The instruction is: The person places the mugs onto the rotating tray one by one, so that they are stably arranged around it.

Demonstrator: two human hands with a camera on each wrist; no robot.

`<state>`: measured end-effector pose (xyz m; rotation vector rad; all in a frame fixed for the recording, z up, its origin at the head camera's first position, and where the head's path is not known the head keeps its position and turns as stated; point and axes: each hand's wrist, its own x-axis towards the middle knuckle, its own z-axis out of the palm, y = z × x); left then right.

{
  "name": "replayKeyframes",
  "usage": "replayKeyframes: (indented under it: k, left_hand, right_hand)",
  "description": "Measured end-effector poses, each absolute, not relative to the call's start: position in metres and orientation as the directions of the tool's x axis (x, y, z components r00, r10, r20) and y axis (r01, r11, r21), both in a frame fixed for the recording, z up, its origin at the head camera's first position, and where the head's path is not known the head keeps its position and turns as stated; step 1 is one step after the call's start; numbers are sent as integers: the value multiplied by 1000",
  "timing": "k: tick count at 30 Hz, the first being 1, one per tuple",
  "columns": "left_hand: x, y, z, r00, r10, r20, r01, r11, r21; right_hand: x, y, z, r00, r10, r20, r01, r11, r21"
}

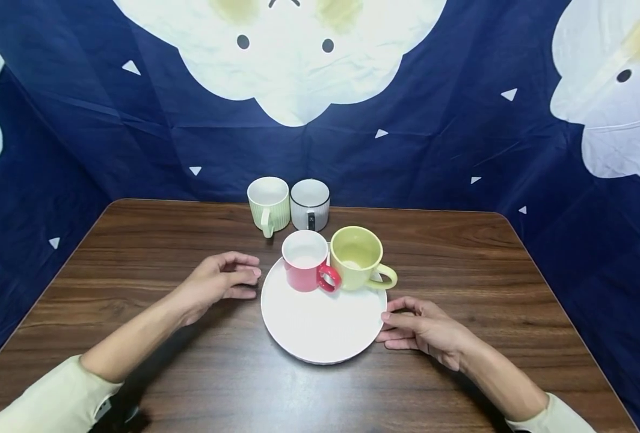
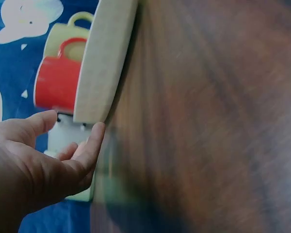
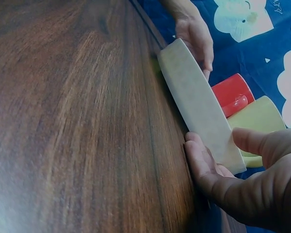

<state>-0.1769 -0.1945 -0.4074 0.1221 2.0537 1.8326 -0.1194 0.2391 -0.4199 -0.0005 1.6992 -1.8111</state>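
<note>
Round white tray [image 1: 322,334] on wood-grain tabletop [image 1: 201,373], approx. ctr. Two mugs stand on its far half: red mug [image 1: 300,278], white inside, on L; yellow-green mug [image 1: 348,275] on R, just beside it, both upright. Red handle pts R, twd the yellow-green mug's side; yellow-green handle also pts R, out over tray's R rim. Near half of tray bare.

R hand [image 1: 420,328]: holds tray at R edge, thumb on rim, other fingers low against side wall (R wrist view). Whether fingertips go under the base: can't tell.

L hand [image 1: 219,282]: nothing held. Thumb & fingers apart, relaxed, just beside tray's L edge, palm side twd it. Fingertip contact w/ tray: unclear; head view suggests a slim gap, L wrist view overlaps them.

Behind tray, nr far edge of tabletop: pale green mug [image 1: 278,216], ribbed, handle twd person; to its R, white mug [image 1: 301,215] w/ dark rim & dark handle, same orientation. These two v. close together, upright, off the tray.

Both forearms in pale sleeves [image 1: 55,394]. Backdrop: navy cloth [image 1: 433,156], white cloud shapes & small triangles.
</note>
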Motion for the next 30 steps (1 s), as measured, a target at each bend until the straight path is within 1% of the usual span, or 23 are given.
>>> replayKeyframes:
  k: [6,13,18,23,26,30]
  left_hand:
    - [-192,-197,-403,-944,257,-209,-172,158,972]
    - [-207,-188,-403,-963,195,-184,-153,160,975]
    - [-217,-180,-396,-981,103,-162,-144,164,976]
    - [-228,-178,-392,-989,13,-146,-143,139,980]
    - [-232,-178,-391,-989,-2,-146,-145,126,981]
    - [-236,-176,-391,-990,8,-143,-141,119,983]
  right_hand:
    - [-117,240,-420,-796,-445,-410,443,34,-896]
    - [-116,240,-423,-798,-439,-414,443,39,-895]
    - [-115,239,-423,-800,-437,-412,439,43,-897]
    - [-115,238,-422,-804,-434,-407,431,45,-901]
    - [-115,237,-421,-808,-430,-402,425,47,-904]
    - [-115,236,-421,-813,-423,-400,417,55,-907]
